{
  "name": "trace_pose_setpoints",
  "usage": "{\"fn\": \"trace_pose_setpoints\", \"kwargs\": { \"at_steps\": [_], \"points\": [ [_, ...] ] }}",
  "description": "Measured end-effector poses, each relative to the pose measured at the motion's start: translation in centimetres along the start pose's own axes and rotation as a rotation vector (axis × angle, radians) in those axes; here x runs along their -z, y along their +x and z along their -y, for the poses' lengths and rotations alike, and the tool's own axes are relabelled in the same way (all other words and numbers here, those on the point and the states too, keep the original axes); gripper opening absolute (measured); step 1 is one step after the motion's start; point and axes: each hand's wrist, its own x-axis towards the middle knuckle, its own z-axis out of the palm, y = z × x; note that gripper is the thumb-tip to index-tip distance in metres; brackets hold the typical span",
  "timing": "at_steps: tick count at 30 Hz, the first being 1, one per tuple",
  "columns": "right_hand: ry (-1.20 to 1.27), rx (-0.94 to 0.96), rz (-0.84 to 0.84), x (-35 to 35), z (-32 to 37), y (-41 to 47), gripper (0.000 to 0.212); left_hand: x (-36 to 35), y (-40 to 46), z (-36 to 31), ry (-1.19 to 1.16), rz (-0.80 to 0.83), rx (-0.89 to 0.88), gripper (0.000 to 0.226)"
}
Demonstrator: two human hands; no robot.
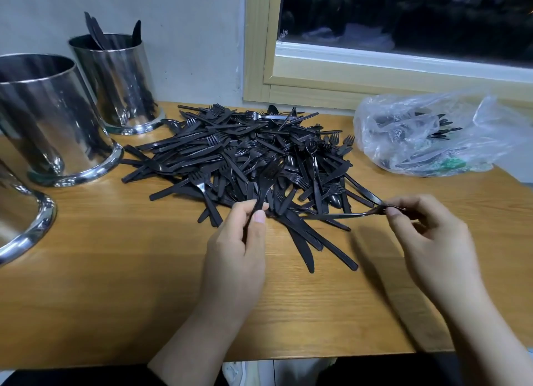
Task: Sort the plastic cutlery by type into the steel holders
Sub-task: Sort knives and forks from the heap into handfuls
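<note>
At the left edge of the frame I see three steel holders on the bench (pixel 115 270): the nearest holder (pixel 26 227) cut off, the middle holder (pixel 49 120), and the far holder (pixel 118 79) at upper left with a few black pieces standing in it. In the centre lies the cutlery pile (pixel 245 154). My left hand (pixel 239 250) has its grip clamped on a fork (pixel 264 183), tines up. My right hand (pixel 427 241) pinches the end of another black piece (pixel 340 215). At upper right sits a plastic bag (pixel 427 134) holding more cutlery.
</note>
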Motion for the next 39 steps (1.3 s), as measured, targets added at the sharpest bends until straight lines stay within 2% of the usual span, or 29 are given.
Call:
{"fn": "trace_pose_setpoints", "kwargs": {
  "at_steps": [3,5,11,14,16,18,20,23,27,31,34,39],
  "points": [
    [0.034,0.176,0.173,0.3,2.1,-0.7,0.014,-0.1,-0.1,-0.5,0.065,0.021,-0.038,0.019],
    [0.045,0.236,0.196,-0.6,2.9,-0.8,0.012,-0.1,-0.2,-0.7,0.099,0.075,-0.046,0.022],
    [0.138,0.198,0.115,-3.8,4.7,-0.5,0.017,0.0,-0.4,-1.0,0.131,0.321,-0.013,0.030],
    [0.273,0.089,0.074,-4.6,3.9,0.0,0.018,0.0,-0.2,-0.5,0.096,0.317,0.044,0.034],
    [0.136,-0.024,0.040,-4.7,1.7,0.6,0.012,0.0,0.0,-0.2,0.044,0.267,0.092,0.035],
    [-0.154,-0.098,0.137,-4.7,-0.7,0.9,0.017,0.1,0.1,-0.3,0.023,0.233,0.091,0.026],
    [-0.352,-0.078,0.252,-4.9,-2.1,0.6,0.026,0.1,0.1,-0.7,0.002,0.228,0.080,0.019],
    [-0.419,-0.058,0.293,-5.2,-2.0,0.3,0.022,0.0,0.2,-0.6,0.060,0.255,0.071,0.023],
    [-0.359,-0.105,0.314,-5.0,-1.3,0.5,0.005,-0.1,0.0,-0.7,0.113,0.322,0.036,0.024],
    [-0.224,-0.225,0.337,-4.0,-0.5,0.2,0.012,0.1,0.1,-0.6,0.001,0.254,0.083,0.024],
    [-0.216,-0.233,0.340,-3.2,0.3,-0.5,0.014,0.1,0.3,-0.3,-0.067,0.203,0.121,0.024],
    [0.025,-0.263,0.236,-1.6,2.0,-2.6,0.011,0.0,0.4,-0.1,-0.061,0.196,0.138,0.025]
  ]
}}
